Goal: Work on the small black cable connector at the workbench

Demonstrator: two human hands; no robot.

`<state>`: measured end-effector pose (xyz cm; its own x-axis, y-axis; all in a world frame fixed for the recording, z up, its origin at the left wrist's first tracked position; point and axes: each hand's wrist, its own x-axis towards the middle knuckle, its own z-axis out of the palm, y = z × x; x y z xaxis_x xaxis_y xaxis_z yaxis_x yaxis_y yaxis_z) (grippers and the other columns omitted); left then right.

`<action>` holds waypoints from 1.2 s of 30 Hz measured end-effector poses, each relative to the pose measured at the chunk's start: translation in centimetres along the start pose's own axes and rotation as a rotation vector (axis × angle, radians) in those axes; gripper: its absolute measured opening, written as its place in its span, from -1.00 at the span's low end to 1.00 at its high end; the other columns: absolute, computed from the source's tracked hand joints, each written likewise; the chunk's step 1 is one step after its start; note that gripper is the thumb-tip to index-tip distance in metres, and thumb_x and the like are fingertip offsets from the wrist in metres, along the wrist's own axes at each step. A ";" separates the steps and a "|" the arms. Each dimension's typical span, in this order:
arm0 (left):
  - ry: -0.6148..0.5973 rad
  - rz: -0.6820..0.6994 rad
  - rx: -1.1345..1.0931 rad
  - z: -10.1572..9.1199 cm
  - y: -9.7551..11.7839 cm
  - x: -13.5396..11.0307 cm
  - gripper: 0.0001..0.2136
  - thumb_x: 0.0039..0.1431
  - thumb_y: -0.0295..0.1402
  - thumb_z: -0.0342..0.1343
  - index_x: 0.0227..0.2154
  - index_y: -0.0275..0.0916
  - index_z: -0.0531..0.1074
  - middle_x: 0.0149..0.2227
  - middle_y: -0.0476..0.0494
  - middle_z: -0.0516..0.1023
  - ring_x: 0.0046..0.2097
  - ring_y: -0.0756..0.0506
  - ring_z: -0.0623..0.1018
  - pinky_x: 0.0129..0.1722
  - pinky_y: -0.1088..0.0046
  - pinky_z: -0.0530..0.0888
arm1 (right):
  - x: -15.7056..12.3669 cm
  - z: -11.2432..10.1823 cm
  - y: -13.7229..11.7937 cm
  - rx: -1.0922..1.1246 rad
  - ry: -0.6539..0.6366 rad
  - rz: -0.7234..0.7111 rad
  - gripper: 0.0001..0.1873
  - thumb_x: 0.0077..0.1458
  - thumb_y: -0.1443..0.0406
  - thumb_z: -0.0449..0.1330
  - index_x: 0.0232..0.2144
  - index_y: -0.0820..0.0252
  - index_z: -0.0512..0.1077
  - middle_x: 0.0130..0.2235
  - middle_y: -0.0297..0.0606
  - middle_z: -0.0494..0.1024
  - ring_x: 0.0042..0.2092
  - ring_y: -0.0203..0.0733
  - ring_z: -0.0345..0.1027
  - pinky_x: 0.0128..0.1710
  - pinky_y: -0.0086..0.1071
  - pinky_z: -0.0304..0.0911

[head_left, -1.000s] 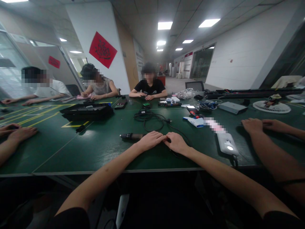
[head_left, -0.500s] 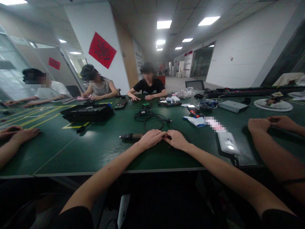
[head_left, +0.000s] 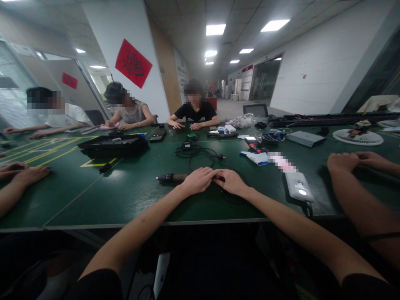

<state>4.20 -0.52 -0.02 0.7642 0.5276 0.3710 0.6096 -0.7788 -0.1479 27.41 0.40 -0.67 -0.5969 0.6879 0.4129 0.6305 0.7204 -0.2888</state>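
Note:
An electric screwdriver (head_left: 170, 178) lies on its side low over the green table, its bit end pointing left. My left hand (head_left: 199, 180) is wrapped over its body from above, covering most of the handle. At the rear end of the tool, my right hand (head_left: 233, 183) has its fingers curled and pinched, their tips meeting the left fingers. The rear end itself is hidden between the two hands. A black cable (head_left: 233, 201) runs on the table beside and beneath my right hand. Beyond my hands lies a coiled black cord with a plug (head_left: 221, 157).
A black tray (head_left: 114, 146) stands at the left. A white power bank-like device (head_left: 298, 186), a blue-white packet (head_left: 256, 158) and a white fan grille (head_left: 358, 136) are at the right. Co-workers' hands rest on the table at both sides; people sit opposite.
My fingers have drawn closer over the screwdriver's rear end, which showed a little more before. The screwdriver has hardly moved. The view has shifted slightly.

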 end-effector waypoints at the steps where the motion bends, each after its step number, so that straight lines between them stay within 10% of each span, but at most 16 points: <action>1: -0.005 0.007 -0.002 0.0 0.0 0.0 -0.42 0.44 -0.38 -0.05 0.45 -0.16 -0.02 0.04 -0.21 0.51 0.10 -0.20 0.49 0.10 0.23 0.43 | 0.0 -0.1 0.0 0.008 -0.001 -0.002 -0.88 0.30 0.24 0.30 -0.27 0.16 0.58 -0.14 -0.18 0.63 -0.13 -0.10 0.49 -0.07 -0.29 0.31; 36: 0.008 -0.012 0.086 0.1 0.1 -0.1 -0.39 0.48 -0.37 -0.08 0.50 -0.16 -0.11 -0.02 -0.17 0.52 0.07 -0.16 0.48 0.08 0.26 0.39 | 0.1 0.1 0.0 -0.019 -0.004 0.051 -0.89 0.28 0.24 0.29 -0.28 0.15 0.58 -0.20 -0.22 0.65 -0.19 -0.15 0.49 -0.14 -0.34 0.27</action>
<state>4.25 -0.59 -0.19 0.7550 0.5341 0.3804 0.6351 -0.7400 -0.2214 27.26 0.47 -0.69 -0.5658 0.7238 0.3949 0.6694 0.6829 -0.2925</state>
